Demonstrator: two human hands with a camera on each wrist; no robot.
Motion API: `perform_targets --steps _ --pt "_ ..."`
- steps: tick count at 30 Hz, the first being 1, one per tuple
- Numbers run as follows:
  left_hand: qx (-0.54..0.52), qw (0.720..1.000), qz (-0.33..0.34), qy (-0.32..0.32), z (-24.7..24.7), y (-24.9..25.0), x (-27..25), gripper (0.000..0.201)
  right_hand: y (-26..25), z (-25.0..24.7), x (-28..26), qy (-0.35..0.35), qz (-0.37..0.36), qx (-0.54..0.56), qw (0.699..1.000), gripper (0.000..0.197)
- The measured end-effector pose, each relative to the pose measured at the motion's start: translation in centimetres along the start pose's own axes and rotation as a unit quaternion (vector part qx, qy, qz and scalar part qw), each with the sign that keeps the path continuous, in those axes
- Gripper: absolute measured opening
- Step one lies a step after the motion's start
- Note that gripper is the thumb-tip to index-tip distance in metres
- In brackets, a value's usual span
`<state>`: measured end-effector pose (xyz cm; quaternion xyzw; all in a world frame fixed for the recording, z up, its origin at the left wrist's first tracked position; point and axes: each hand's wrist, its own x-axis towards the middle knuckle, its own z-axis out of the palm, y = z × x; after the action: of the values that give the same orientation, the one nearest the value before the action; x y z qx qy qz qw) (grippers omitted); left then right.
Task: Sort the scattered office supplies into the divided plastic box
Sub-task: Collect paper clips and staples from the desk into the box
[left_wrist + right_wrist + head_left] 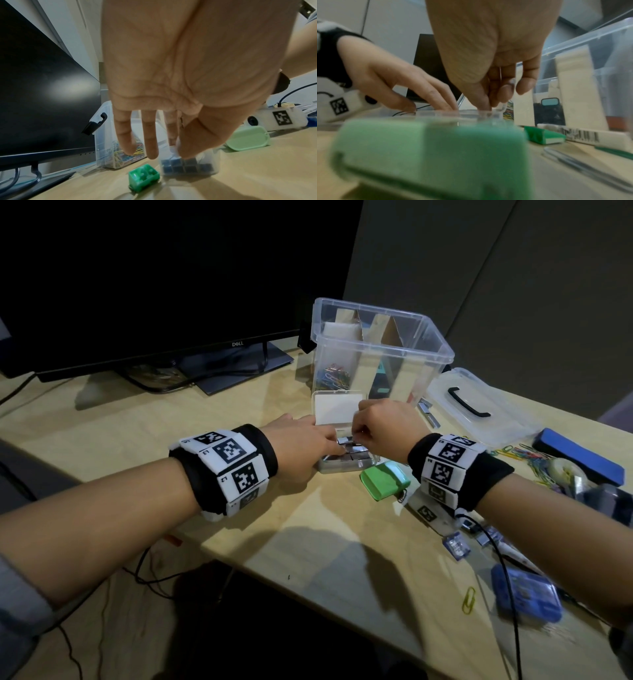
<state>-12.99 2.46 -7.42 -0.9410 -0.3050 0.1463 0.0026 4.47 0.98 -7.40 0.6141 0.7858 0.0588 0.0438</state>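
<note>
Small clear case [346,463] lies flat, lid [337,409] up toward box [380,350]. L hand [301,440] fingers straight on staples [352,451]; R hand [383,426] curled, pinching into case.

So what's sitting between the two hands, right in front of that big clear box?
A small clear case of staples, lid up; both the left hand and right hand reach into it before the divided plastic box. The head view shows it.
</note>
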Motion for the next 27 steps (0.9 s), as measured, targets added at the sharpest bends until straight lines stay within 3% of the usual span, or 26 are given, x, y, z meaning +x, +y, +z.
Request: perform_targets --steps 21,27 --pt "0.025 0.999 -0.016 0.040 0.3 0.5 0.3 0.054 -0.2 0.4 -0.2 -0.015 0.038 0.024 0.999 0.021" --pt "0.027 0.999 -0.017 0.026 0.2 1.0 0.6 0.051 -0.3 0.6 0.0 -0.029 0.025 0.029 0.999 0.023"
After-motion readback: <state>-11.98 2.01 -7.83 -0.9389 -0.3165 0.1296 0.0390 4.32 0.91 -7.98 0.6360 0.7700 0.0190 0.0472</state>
